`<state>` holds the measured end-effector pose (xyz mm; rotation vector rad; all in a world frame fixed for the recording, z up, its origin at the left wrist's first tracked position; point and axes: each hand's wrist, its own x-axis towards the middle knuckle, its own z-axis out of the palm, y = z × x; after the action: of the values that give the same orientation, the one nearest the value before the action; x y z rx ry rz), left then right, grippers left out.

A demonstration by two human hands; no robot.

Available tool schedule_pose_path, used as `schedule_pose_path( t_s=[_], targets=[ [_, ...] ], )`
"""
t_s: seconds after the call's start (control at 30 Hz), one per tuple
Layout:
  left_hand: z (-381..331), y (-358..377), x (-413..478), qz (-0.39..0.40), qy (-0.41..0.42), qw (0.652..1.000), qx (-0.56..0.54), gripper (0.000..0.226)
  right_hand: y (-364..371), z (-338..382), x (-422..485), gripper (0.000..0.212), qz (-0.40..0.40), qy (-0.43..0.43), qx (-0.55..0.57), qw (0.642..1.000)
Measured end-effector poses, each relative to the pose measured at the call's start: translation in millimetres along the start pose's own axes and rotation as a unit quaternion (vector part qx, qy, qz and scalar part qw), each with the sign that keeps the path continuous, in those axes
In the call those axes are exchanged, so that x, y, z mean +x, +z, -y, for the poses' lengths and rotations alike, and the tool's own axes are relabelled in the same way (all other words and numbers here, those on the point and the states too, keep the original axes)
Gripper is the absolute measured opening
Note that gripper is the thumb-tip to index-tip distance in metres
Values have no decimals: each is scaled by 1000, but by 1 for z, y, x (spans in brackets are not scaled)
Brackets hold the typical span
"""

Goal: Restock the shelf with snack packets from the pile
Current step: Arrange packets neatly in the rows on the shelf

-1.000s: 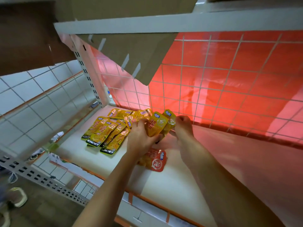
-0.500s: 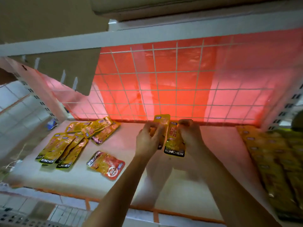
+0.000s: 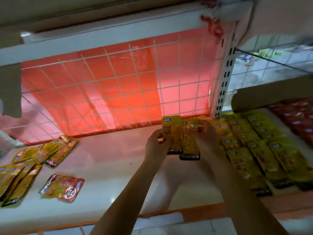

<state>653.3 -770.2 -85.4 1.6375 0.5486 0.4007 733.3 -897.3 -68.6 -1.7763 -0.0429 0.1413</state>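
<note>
Shelf (image 3: 110, 167) white, red-backed wire grid (image 3: 118, 92) behind; left hand (image 3: 156, 146) and right hand (image 3: 207, 138) gripping yellow packets (image 3: 174, 131)

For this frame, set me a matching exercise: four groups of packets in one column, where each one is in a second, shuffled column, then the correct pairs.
Things
1. two yellow foil snack packets
2. single red-orange foil packet
3. loose pile of yellow foil packets
4. neat rows of yellow foil packets

Places
A. laid out flat at the shelf's right side
B. scattered at the shelf's left end
C. held up between the left hand and right hand
D. lying alone on the white shelf board, front left

Pairs: 1-C, 2-D, 3-B, 4-A
</note>
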Motion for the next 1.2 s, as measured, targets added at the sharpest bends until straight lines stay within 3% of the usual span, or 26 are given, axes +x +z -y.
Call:
schedule_pose_path(
  t_s=[0.17,0.3,0.4,0.57,0.77,0.83,0.93,1.03,1.2],
  targets=[
    [4,26,3,12,-12,999,41,42,-40,-9,9,34,-59,-56,-35,996],
    [8,35,15,32,8,982,187,58,-61,-13,18,16,-74,-79,-56,993],
    [6,42,22,60,36,958,278,65,-68,-13,23,19,-108,-71,-59,990],
    [5,50,34,73,113,883,449,52,-68,-8,28,30,-80,-54,-94,991],
    [9,53,43,64,133,863,484,44,-63,-2,34,30,-61,-67,-111,990],
    [6,54,41,32,157,875,457,35,-57,1,36,29,-49,-73,-121,989],
    [-4,59,35,-11,185,927,325,25,-46,7,39,29,-40,-74,-130,988],
    [-13,67,27,45,85,985,142,25,-32,11,40,30,-20,-85,-150,985],
    [-2,55,31,4,33,999,39,42,-23,12,40,38,10,-105,-180,978]
  ],
)
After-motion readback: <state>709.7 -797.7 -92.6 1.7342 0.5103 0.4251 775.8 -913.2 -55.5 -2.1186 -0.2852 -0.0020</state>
